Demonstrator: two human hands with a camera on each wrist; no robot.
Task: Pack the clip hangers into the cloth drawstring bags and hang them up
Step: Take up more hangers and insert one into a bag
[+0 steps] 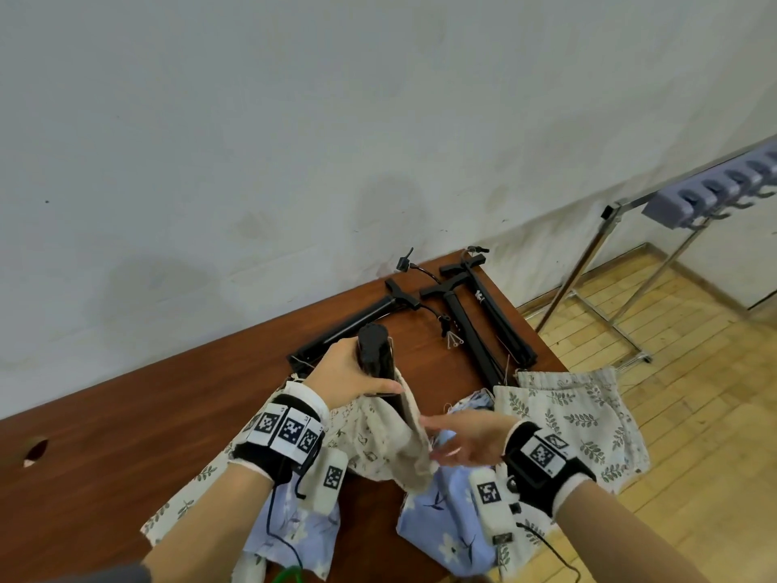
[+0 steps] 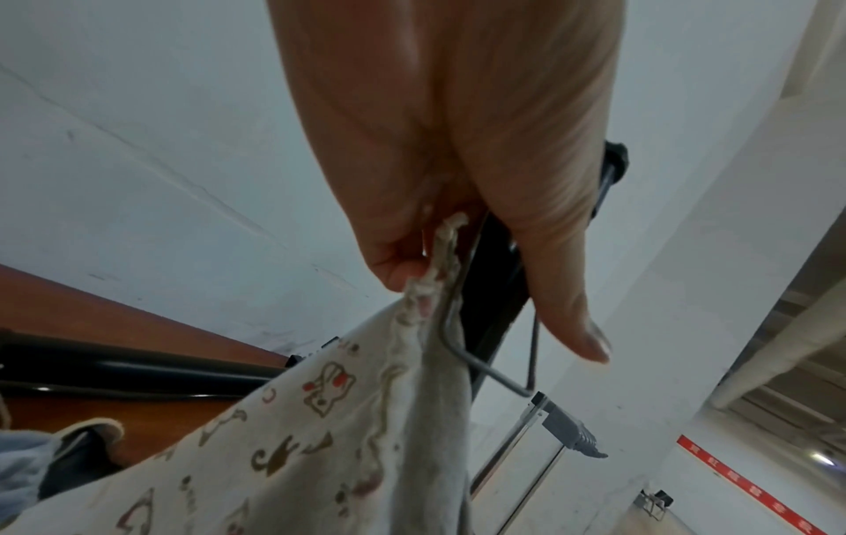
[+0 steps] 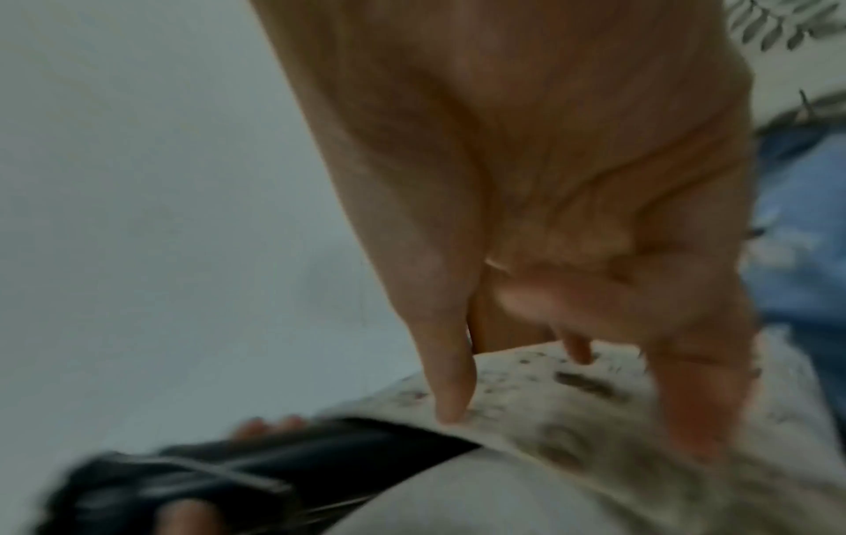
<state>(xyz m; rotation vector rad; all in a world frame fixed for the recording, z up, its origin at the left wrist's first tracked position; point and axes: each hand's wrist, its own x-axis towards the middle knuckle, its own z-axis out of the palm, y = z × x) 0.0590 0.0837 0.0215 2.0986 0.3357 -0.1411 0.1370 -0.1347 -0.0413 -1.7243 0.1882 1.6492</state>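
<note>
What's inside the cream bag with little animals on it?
A black clip hanger goes into the cream printed cloth bag; its top sticks out, gripped by the left hand. Its lower part is hidden.

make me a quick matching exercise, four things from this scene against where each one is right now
Things:
1. left hand
2. right hand
3. leaf-print bag
4. hook rack

Places or states:
a. lying flat at the table's right end
b. gripping a black object and the cat-print bag's rim
c. mounted on the metal rail beyond the table
d. open, fingers against the cat-print bag

Pairs: 1-b, 2-d, 3-a, 4-c
</note>
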